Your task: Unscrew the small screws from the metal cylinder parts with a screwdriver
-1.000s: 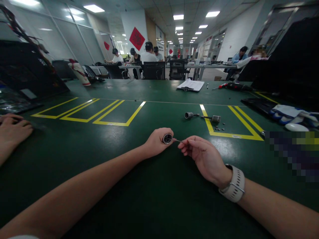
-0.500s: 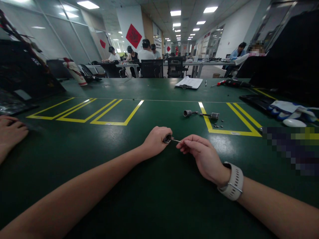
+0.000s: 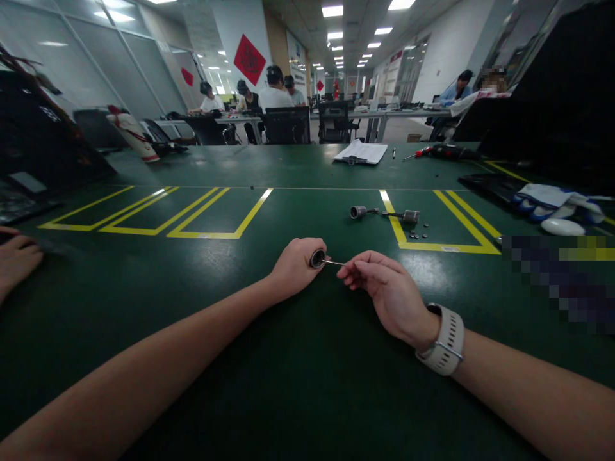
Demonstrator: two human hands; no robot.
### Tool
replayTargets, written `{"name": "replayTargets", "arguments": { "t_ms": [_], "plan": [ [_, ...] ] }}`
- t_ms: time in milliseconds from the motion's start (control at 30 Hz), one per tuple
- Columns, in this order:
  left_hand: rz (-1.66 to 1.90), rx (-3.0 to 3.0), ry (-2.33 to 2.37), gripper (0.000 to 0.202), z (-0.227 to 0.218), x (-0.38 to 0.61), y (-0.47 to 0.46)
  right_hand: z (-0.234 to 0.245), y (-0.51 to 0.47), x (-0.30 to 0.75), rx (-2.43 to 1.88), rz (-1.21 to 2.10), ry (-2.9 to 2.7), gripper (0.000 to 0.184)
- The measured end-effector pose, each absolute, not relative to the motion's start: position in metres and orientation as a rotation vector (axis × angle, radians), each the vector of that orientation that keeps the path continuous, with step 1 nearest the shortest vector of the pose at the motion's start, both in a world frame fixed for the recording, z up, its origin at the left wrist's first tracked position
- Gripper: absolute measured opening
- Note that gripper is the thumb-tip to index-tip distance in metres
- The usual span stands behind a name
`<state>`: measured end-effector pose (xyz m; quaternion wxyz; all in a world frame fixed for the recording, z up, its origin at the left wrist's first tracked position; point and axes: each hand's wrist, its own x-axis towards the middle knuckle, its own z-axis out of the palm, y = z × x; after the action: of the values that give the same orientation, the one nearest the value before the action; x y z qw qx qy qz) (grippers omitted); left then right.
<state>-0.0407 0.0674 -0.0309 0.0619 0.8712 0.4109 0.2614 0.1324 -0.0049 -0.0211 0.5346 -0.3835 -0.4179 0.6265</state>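
Observation:
My left hand (image 3: pixel 295 266) rests on the green table (image 3: pixel 288 371) and is closed round a small round metal cylinder (image 3: pixel 317 258), its open end facing me. My right hand (image 3: pixel 384 288), with a white watch on the wrist, pinches a thin metal tool (image 3: pixel 332 262) whose tip sits at the cylinder's mouth. The two hands are a few centimetres apart near the table's middle.
Beyond my hands lie two small metal parts (image 3: pixel 358 211) (image 3: pixel 410 216) and several tiny screws (image 3: pixel 419 235) by a yellow tape box. A clipboard with paper (image 3: pixel 361 152), a red screwdriver (image 3: pixel 417 153) and gloves (image 3: pixel 552 200) lie farther off. Another person's hand (image 3: pixel 16 259) rests at the left edge.
Both hands stay together on the cylinder and tool; they sit slightly higher in view as the camera tilted. The other person's hand at the left has slid further out of view.

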Motion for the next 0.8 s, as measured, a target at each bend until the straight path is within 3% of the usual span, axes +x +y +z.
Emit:
{"name": "replayTargets", "arguments": {
  "t_ms": [800],
  "plan": [
    [0.839,2.522,1.312,0.015,-0.0314,-0.0413,0.0677,-0.0264,-0.0027,0.1311,-1.044,1.267,-1.022,0.014]
  ]
}}
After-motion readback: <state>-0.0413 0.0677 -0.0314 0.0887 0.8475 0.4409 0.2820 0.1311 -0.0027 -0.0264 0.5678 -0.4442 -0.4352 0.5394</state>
